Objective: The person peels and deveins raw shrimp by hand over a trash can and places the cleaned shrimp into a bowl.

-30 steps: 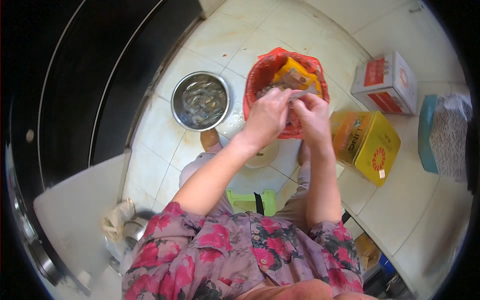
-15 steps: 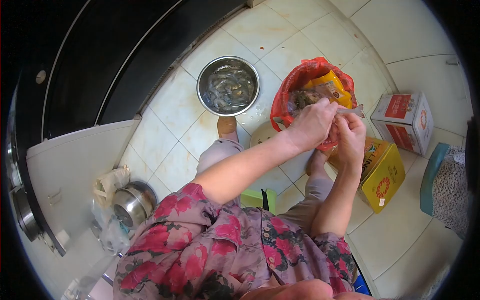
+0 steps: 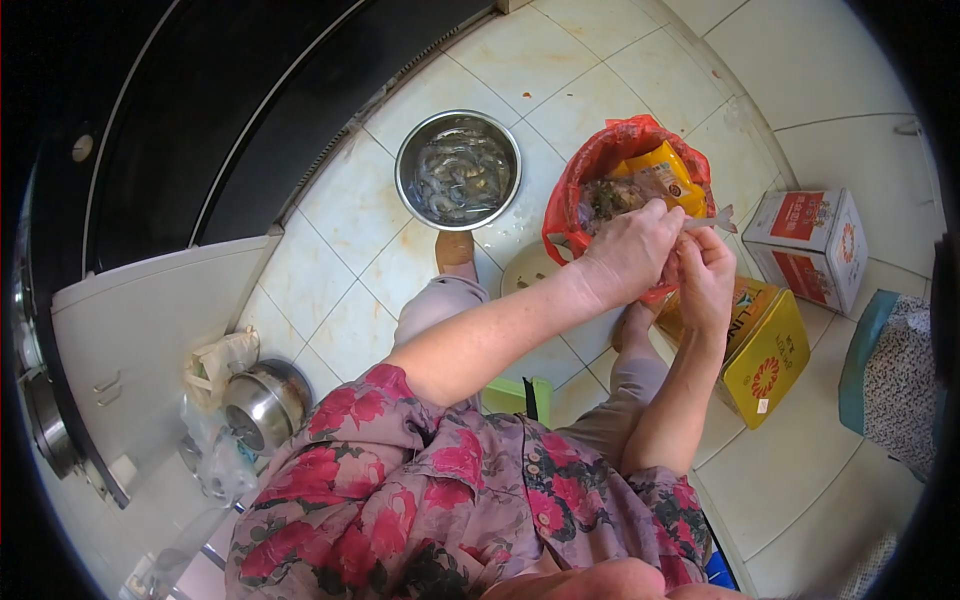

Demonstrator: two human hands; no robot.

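Both hands are together over the near right side of a bin lined with a red plastic bag (image 3: pixel 562 195). A small pale fish (image 3: pixel 715 222) is between them, its forked tail sticking out to the right and most of its body hidden by fingers. My left hand (image 3: pixel 635 250) is closed around the fish from the left. Just right of it, my right hand (image 3: pixel 706 275) is closed with its fingertips pinched against the fish. A steel bowl (image 3: pixel 400 180) on the floor holds water and several small greyish fish (image 3: pixel 460 175).
Inside the bin lie a yellow packet (image 3: pixel 665 175) and wet scraps (image 3: pixel 608 200). A yellow tin (image 3: pixel 770 350) and a red-and-white box (image 3: pixel 805 245) stand at the right. Metal pots (image 3: pixel 265 405) sit at the lower left, near dark cabinets (image 3: pixel 200 130). My feet flank the bin's near side.
Both hands stay in nearly the same place over the bin, with small finger shifts. The fish is still between them.
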